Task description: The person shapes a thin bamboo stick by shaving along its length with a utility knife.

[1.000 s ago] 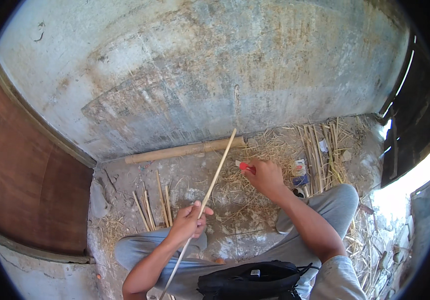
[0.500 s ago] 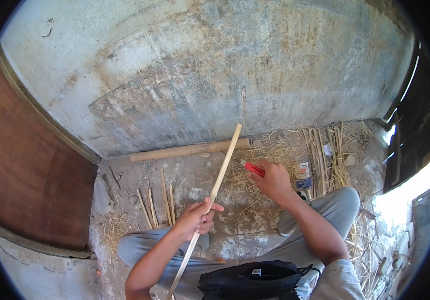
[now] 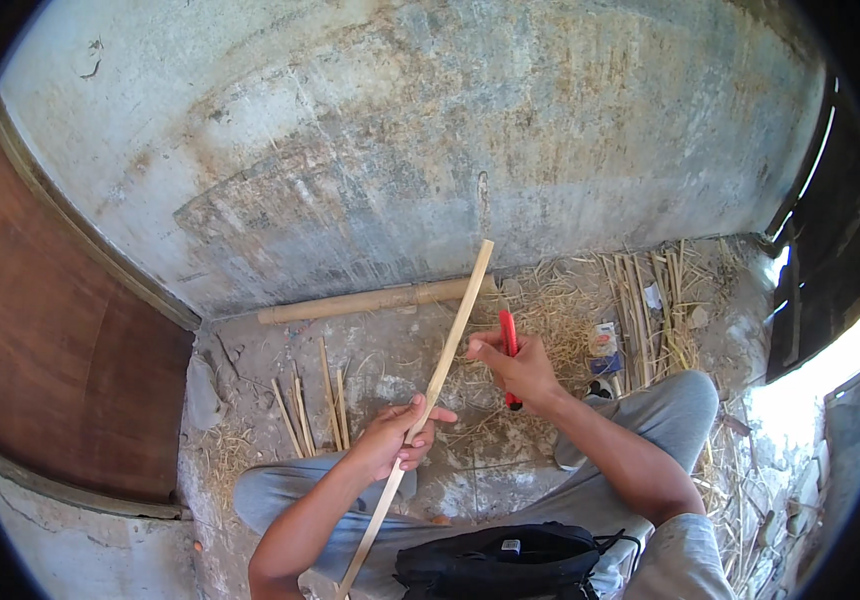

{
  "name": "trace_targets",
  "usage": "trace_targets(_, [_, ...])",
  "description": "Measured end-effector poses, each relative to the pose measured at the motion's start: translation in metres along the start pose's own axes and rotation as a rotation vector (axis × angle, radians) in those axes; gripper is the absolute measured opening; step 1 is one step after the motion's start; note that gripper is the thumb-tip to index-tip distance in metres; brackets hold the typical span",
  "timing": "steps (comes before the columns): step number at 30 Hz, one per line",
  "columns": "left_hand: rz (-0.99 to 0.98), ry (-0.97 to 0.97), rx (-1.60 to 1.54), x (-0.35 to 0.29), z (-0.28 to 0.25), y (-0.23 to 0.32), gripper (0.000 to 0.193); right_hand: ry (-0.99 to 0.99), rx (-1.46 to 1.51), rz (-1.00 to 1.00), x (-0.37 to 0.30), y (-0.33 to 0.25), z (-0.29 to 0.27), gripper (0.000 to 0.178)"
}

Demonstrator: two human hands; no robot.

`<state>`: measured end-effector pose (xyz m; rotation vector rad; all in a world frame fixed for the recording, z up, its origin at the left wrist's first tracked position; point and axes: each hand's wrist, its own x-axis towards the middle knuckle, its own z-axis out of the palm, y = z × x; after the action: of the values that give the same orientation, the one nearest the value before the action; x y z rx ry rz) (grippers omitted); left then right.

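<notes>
A long pale bamboo strip (image 3: 461, 318) slants up and to the right across my lap. My left hand (image 3: 397, 440) is closed round its middle, with one finger pointing out to the right. On the other side of the strip, my right hand (image 3: 526, 372) holds a red box cutter (image 3: 508, 335). The cutter stands nearly upright in the hand, its red body showing above and below the fingers. It is apart from the strip. Whether its blade is out cannot be made out.
A bamboo pole (image 3: 375, 301) lies along the wall. Thin strips (image 3: 334, 405) stand by my left knee. Shavings (image 3: 555, 330) cover the floor ahead, beside a small pack (image 3: 605, 345) and a strip bundle (image 3: 640, 320). A black bag (image 3: 495, 560) rests on my lap.
My right hand has moved slightly left and down, and the box cutter has turned from pointing at the strip to nearly upright. The strip's upper end has shifted slightly right.
</notes>
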<state>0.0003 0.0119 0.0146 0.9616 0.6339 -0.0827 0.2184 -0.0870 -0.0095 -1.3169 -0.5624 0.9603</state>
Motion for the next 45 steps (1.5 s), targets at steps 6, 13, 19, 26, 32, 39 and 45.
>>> trace_targets(6, [-0.027, -0.025, 0.009, 0.002, 0.003, -0.009, 0.062, -0.039, 0.011, 0.0, -0.003, 0.003, 0.009, 0.028])
trace_targets(13, [0.061, 0.037, 0.178, 0.006, 0.008, -0.019, 0.049, -0.016, 0.001, -0.025, -0.001, 0.01, 0.011, 0.025])
trace_targets(19, [0.72, 0.491, 1.083, 0.005, 0.02, -0.034, 0.043, -0.009, -0.014, -0.053, 0.005, 0.018, 0.006, 0.025])
trace_targets(26, [0.797, 0.506, 1.064, 0.004, 0.017, -0.036, 0.036, -0.018, -0.095, -0.069, 0.001, 0.012, 0.007, 0.023])
trace_targets(32, [0.882, 0.509, 1.015, 0.009, 0.014, -0.038, 0.034, -0.017, -0.057, -0.089, 0.006, 0.023, 0.007, 0.019])
trace_targets(39, [0.768, 0.478, 0.864, 0.01, 0.012, -0.041, 0.035, -0.006, -0.053, -0.04, 0.0, 0.007, 0.008, 0.019])
trace_targets(45, [0.384, 0.263, 0.315, 0.009, 0.01, -0.032, 0.029, 0.02, -0.018, -0.042, 0.008, 0.013, 0.003, 0.024])
